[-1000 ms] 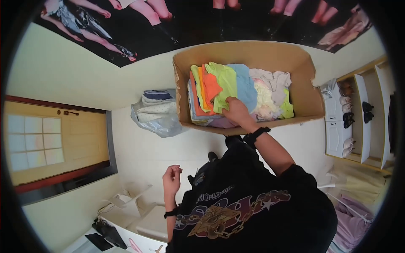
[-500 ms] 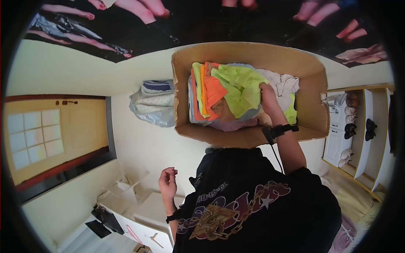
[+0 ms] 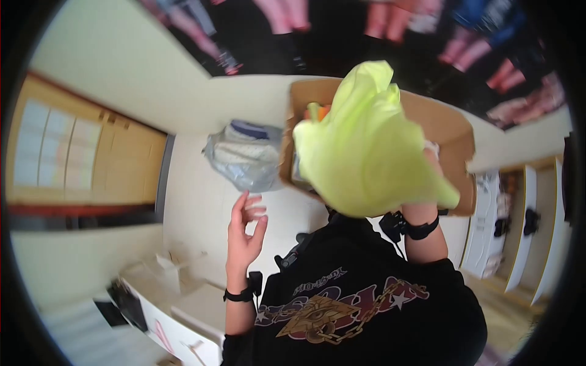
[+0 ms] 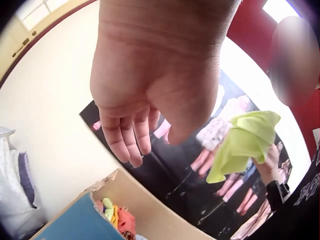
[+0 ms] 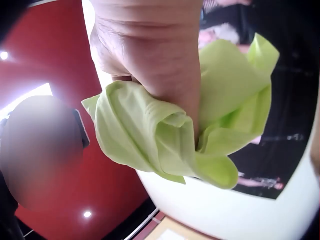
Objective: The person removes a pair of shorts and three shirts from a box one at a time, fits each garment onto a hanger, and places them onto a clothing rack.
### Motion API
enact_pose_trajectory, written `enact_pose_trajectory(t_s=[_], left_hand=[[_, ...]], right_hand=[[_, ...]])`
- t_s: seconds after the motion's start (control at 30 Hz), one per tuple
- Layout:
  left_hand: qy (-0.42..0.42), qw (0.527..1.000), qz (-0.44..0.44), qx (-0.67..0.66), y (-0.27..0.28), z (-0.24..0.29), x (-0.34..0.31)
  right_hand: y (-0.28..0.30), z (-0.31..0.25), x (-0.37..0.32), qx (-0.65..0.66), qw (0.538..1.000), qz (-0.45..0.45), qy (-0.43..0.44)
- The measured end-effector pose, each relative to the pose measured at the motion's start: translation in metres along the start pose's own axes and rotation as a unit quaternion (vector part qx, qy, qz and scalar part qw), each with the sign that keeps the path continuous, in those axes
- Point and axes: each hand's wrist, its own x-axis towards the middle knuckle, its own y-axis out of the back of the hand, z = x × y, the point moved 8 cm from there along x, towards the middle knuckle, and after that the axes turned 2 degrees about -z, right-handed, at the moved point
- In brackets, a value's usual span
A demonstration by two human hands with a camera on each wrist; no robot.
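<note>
A lime-green cloth garment [image 3: 366, 140] hangs in the air above the cardboard box [image 3: 450, 125], blocking much of its inside from the head view. My right hand [image 5: 150, 55] grips it, with bunched fabric [image 5: 132, 127] wrapped around the fingers in the right wrist view. In the left wrist view, the garment [image 4: 247, 142] is spread out, held up in front of the wall poster. My left hand [image 3: 245, 232] is raised to the left of the box, fingers loosely extended and holding nothing. Orange and yellow folded clothes [image 4: 120, 220] show inside the box.
A clear plastic bag of folded fabric [image 3: 244, 155] stands on the floor left of the box. Shoe shelves [image 3: 519, 226] line the right side, and a white table [image 3: 177, 323] is at lower left. The poster [image 3: 342, 36] covers the wall behind.
My right hand has lifted the lime-green garment from the stack in the box up toward the head camera. My left hand has risen and its fingers have straightened.
</note>
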Motion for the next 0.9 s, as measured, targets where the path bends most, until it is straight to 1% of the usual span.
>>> enact_pose_trajectory(t_s=[0.03, 0.07, 0.1, 0.17, 0.2, 0.23, 0.27, 0.3, 0.33, 0.37, 0.4, 0.43, 0.47, 0.5, 0.53, 0.57, 0.6, 0.67, 0.7, 0.73, 0.8, 0.83, 0.87, 0.9], left_hand=[[-0.025, 0.999, 0.030, -0.007, 0.012, 0.013, -0.010], [-0.047, 0.997, 0.063, -0.013, 0.024, 0.025, -0.023], [-0.075, 0.992, 0.089, -0.047, 0.036, 0.038, -0.037], [-0.142, 0.971, 0.144, -0.126, 0.056, 0.059, -0.073], [-0.130, 0.967, 0.185, -0.120, 0.072, 0.053, -0.098], [-0.117, 0.976, 0.176, -0.054, 0.078, 0.049, -0.120], [-0.098, 0.981, 0.165, 0.008, 0.079, 0.042, -0.140], [-0.033, 0.979, 0.192, -0.059, 0.080, 0.025, -0.159], [-0.026, 0.976, 0.217, -0.016, 0.085, 0.021, -0.174], [0.015, 0.965, 0.252, -0.068, 0.080, -0.001, -0.197], [0.048, 0.950, 0.285, -0.117, 0.073, -0.023, -0.219], [0.107, 0.931, 0.326, -0.123, 0.064, -0.037, -0.239], [0.111, 0.922, 0.350, -0.123, 0.056, -0.043, -0.252], [0.120, 0.868, 0.441, -0.191, 0.053, -0.057, -0.272], [0.122, 0.801, 0.526, -0.257, 0.049, -0.070, -0.292], [0.146, 0.768, 0.557, -0.281, 0.047, -0.081, -0.309], [0.148, 0.750, 0.582, -0.277, 0.047, -0.075, -0.316], [0.064, 0.587, 0.694, -0.412, 0.047, -0.067, -0.344], [0.040, 0.586, 0.703, -0.401, 0.047, -0.060, -0.356], [0.041, 0.565, 0.727, -0.388, 0.042, -0.054, -0.369], [-0.013, 0.506, 0.780, -0.368, 0.035, -0.032, -0.395], [0.005, 0.476, 0.803, -0.358, 0.027, -0.020, -0.407], [0.008, 0.459, 0.818, -0.346, 0.020, -0.012, -0.418], [-0.013, 0.426, 0.845, -0.324, 0.011, -0.002, -0.432]], right_hand=[[-0.010, 0.024, 0.005, 0.014, 0.999, -0.015, -0.031], [-0.017, 0.056, 0.007, -0.010, 0.995, -0.012, -0.099], [-0.025, 0.088, 0.005, -0.035, 0.985, -0.013, -0.169], [-0.040, 0.151, -0.003, -0.090, 0.948, -0.026, -0.305], [-0.048, 0.180, -0.008, -0.121, 0.921, -0.037, -0.368], [-0.060, 0.205, -0.011, -0.180, 0.893, -0.086, -0.403], [-0.070, 0.228, -0.012, -0.172, 0.878, -0.110, -0.433], [-0.075, 0.250, -0.015, -0.199, 0.858, -0.117, -0.459], [-0.076, 0.266, -0.021, -0.226, 0.837, -0.120, -0.484], [-0.071, 0.282, -0.022, -0.219, 0.841, -0.116, -0.480], [-0.059, 0.291, -0.027, -0.206, 0.835, -0.087, -0.503], [-0.056, 0.299, -0.027, -0.190, 0.835, -0.068, -0.512], [-0.054, 0.307, -0.024, -0.177, 0.836, -0.050, -0.518], [-0.055, 0.318, -0.021, -0.171, 0.826, -0.069, -0.532], [-0.051, 0.325, -0.014, -0.184, 0.832, -0.050, -0.521], [-0.045, 0.332, -0.008, -0.195, 0.836, -0.032, -0.512], [-0.040, 0.341, -0.007, -0.187, 0.824, -0.051, -0.532], [-0.026, 0.361, 0.005, -0.177, 0.836, -0.045, -0.517], [-0.019, 0.371, 0.008, -0.204, 0.835, -0.019, -0.510], [-0.021, 0.381, 0.011, -0.203, 0.830, -0.026, -0.519], [-0.017, 0.400, 0.016, -0.199, 0.842, 0.002, -0.501], [-0.014, 0.414, 0.014, -0.189, 0.832, -0.010, -0.522], [-0.007, 0.427, 0.016, -0.188, 0.838, -0.010, -0.512], [-0.001, 0.438, 0.015, -0.188, 0.845, -0.009, -0.501]])
